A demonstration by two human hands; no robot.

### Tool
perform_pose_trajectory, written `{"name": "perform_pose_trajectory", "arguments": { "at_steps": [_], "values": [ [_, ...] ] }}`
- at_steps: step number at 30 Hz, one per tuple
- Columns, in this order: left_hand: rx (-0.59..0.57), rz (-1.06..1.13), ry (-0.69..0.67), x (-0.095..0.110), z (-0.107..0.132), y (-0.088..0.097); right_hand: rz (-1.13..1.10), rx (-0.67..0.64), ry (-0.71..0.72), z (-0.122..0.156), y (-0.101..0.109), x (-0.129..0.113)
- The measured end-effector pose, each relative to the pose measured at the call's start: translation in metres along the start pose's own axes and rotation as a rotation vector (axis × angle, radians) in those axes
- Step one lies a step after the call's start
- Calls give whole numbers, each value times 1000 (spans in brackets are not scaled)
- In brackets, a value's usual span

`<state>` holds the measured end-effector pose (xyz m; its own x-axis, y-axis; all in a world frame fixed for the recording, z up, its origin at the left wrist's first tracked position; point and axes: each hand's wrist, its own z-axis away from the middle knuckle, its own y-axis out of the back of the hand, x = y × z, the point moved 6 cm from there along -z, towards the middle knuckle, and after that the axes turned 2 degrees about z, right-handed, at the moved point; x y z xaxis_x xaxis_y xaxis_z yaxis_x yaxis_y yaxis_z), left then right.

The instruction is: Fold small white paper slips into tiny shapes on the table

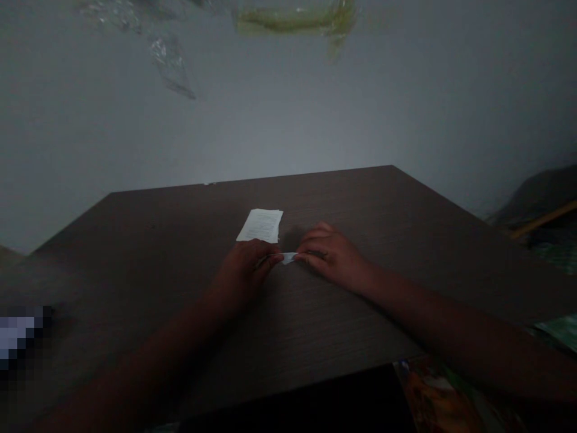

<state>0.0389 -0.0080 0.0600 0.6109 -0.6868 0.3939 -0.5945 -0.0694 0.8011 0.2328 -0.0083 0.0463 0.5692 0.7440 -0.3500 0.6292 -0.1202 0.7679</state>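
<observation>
Between my two hands is a small piece of white paper (288, 258), mostly covered by the fingers. My left hand (249, 264) pinches its left end between thumb and fingers. The right end is gripped the same way by my right hand (331, 252). Just beyond my left hand, a small stack of white paper sheets (261, 225) with printed lines lies flat on the table. Its near edge comes close to my left knuckles.
The dark wooden table (360, 204) reaches back to a grey wall (288, 120) with yellow tape (293, 20) and clear tape (171, 63) on it. A blurred-out object (20, 334) lies at the left. Colourful material (437, 391) shows below the near edge.
</observation>
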Motion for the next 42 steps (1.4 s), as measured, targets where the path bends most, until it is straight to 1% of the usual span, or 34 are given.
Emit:
{"name": "perform_pose_trajectory", "arguments": {
  "at_steps": [3, 5, 8, 9, 11, 12, 14, 18, 21, 25, 29, 32, 34, 38, 42],
  "values": [
    [-42, 33, -26, 0, -1, 0, 43, -21, -14, 1, 0, 1],
    [-78, -4, -67, 3, -1, -2, 110, -23, -19, 1, -1, -1],
    [-59, -143, -143, 13, 0, -2, 214, -31, -4, 1, -2, -9],
    [-25, -181, -157, 17, 1, -1, 239, -37, 5, 1, -3, -13],
    [-53, -227, -167, 22, 2, -5, 270, -41, 18, 2, -4, -19],
    [-48, -236, -197, 25, 2, -6, 276, -36, 22, 2, -4, -21],
    [-46, -259, -205, 27, 2, -9, 269, -15, 22, 2, -5, -24],
    [-45, -301, -179, 29, 1, -13, 222, 69, 7, 2, -6, -24],
    [-74, -297, -172, 34, 2, -16, 187, 136, 9, 1, -5, -24],
    [-64, -276, -151, 37, 2, -14, 146, 173, 4, 0, -2, -23],
    [-99, -255, -98, 34, 0, -8, 144, 202, -34, -1, 5, -8],
    [-114, -252, -58, 29, -1, -3, 167, 256, -85, 0, 13, 7],
    [-110, -256, -45, 26, -1, -4, 167, 269, -95, 1, 15, 10],
    [-115, -264, -53, 24, 0, -12, 152, 234, -43, 2, 8, -6],
    [-123, -276, -71, 29, 1, -18, 197, 172, 29, 1, -4, -23]
  ]
}}
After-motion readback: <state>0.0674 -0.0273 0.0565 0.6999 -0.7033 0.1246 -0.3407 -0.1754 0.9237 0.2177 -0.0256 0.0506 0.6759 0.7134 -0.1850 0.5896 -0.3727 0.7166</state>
